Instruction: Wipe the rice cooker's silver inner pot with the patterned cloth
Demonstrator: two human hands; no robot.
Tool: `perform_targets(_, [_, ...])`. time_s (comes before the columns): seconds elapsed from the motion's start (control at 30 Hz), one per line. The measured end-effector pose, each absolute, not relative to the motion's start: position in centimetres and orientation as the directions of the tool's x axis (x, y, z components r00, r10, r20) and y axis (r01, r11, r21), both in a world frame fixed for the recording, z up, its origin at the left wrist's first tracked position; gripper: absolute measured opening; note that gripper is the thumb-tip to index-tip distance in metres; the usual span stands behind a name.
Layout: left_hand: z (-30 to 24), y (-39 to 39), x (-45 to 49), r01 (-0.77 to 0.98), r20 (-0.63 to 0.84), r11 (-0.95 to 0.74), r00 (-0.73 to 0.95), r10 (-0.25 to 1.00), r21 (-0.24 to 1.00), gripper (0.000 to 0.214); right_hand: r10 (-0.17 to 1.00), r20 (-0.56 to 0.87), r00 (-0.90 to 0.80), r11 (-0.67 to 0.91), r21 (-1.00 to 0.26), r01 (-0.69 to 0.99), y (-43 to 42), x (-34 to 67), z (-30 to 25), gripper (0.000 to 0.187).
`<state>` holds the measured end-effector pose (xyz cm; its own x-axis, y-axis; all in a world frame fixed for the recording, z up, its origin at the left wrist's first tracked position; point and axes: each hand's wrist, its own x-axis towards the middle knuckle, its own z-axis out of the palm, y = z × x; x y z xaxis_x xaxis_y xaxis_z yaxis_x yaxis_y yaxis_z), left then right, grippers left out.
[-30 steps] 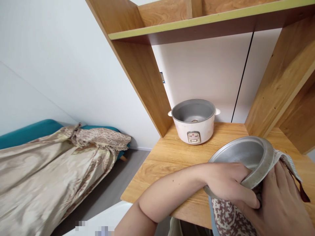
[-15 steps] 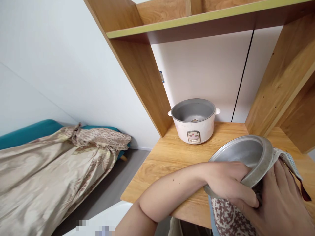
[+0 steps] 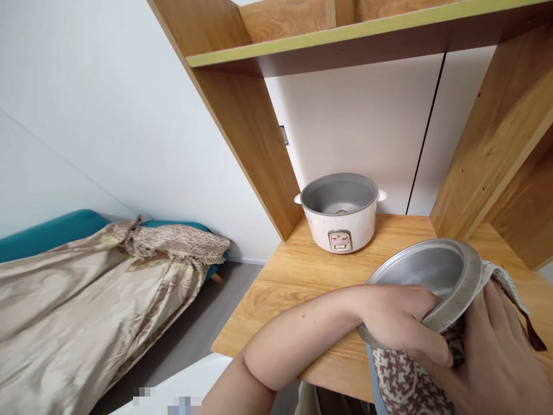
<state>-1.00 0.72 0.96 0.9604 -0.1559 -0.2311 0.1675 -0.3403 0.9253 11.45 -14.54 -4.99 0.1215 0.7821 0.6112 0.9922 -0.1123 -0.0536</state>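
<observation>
A grey metal inner pot point(image 3: 423, 271) is tilted at the right of the desk. My left hand point(image 3: 401, 317) is closed over its near rim, fingers inside and thumb outside. Against the pot's outer side my right hand point(image 3: 496, 346) presses a brown-and-white patterned cloth point(image 3: 401, 374); its fingers lie close together over the fabric. Part of the cloth sticks out past the right hand, with a dark red tag. The pot's underside is hidden by the hands and cloth.
Behind the pot stands a white rice cooker body point(image 3: 341, 225), lidless, on the wooden desk point(image 3: 276, 288). A shelf point(image 3: 367, 37) runs overhead between wooden uprights. At left is a teal sofa point(image 3: 82, 222) draped with a beige patterned cover point(image 3: 86, 305).
My right hand and the cloth have slid slightly along the pot's outer side. The left hand keeps its grip and the cooker body has not moved.
</observation>
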Motion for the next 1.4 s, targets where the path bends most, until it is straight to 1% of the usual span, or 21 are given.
perform_targets(0.07, [1.1,0.8,-1.1,0.141,-0.211,-0.353,0.963,-0.167,0.925,0.031,0.784,0.611,0.109,-0.109,-0.038,0.993,-14.5,11.4,-5.1,0.100])
perform_targets(0.23, [1.3,0.8,-1.2,0.119,-0.190,-0.387,0.970,-0.152,0.915,0.033,0.760,0.636,0.130,-0.114,-0.067,0.991,-14.4,10.9,-4.9,0.093])
perform_targets(0.43, [1.3,0.6,-1.2,0.106,-0.156,-0.336,0.980,-0.124,0.936,0.031,0.751,0.648,0.128,-0.136,-0.037,0.990,-14.3,10.1,-4.7,0.091])
perform_targets(0.57, [1.4,0.6,-1.3,0.110,-0.154,-0.332,0.982,-0.108,0.937,0.028,0.756,0.644,0.115,-0.131,-0.023,0.991,-14.3,10.0,-4.7,0.094])
perform_targets(0.67, [1.4,0.6,-1.3,0.103,-0.140,-0.315,0.985,-0.098,0.944,0.027,0.765,0.632,0.124,-0.128,-0.039,0.991,-14.2,10.2,-4.6,0.094])
perform_targets(0.73, [1.3,0.6,-1.3,0.081,-0.121,-0.298,0.986,-0.116,0.951,0.028,0.757,0.641,0.128,-0.120,-0.057,0.991,-14.2,10.3,-4.5,0.091])
perform_targets(0.8, [1.3,0.7,-1.3,0.071,-0.123,-0.288,0.978,-0.167,0.955,0.033,0.765,0.630,0.136,-0.116,-0.073,0.991,-14.1,10.5,-4.4,0.089])
perform_targets(0.9, [1.4,0.8,-1.4,0.085,-0.158,-0.294,0.959,-0.236,0.952,0.040,0.783,0.605,0.141,-0.115,-0.082,0.990,-14.0,10.7,-4.4,0.093])
perform_targets(1.0, [1.3,1.0,-1.3,0.063,-0.146,-0.299,0.954,-0.261,0.952,0.038,0.789,0.596,0.150,-0.120,-0.090,0.989,-14.1,11.0,-4.3,0.093])
perform_targets(1.07, [1.1,1.0,-1.2,0.054,-0.125,-0.298,0.966,-0.226,0.953,0.033,0.787,0.596,0.160,-0.117,-0.110,0.987,-14.1,11.2,-4.2,0.091])
perform_targets(1.17, [0.6,1.0,-1.0,0.076,-0.123,-0.284,0.981,-0.151,0.956,0.027,0.778,0.599,0.187,-0.104,-0.171,0.980,-14.1,11.5,-4.1,0.088])
perform_targets(1.27, [0.3,1.0,-0.9,0.082,-0.124,-0.271,0.982,-0.141,0.959,0.026,0.797,0.571,0.197,-0.087,-0.213,0.973,-14.0,11.7,-3.9,0.085])
perform_targets(1.4, [0.6,1.1,-0.9,0.021,-0.062,-0.275,0.988,-0.141,0.961,0.023,0.797,0.568,0.205,-0.067,-0.254,0.965,-13.8,11.8,-3.4,0.081])
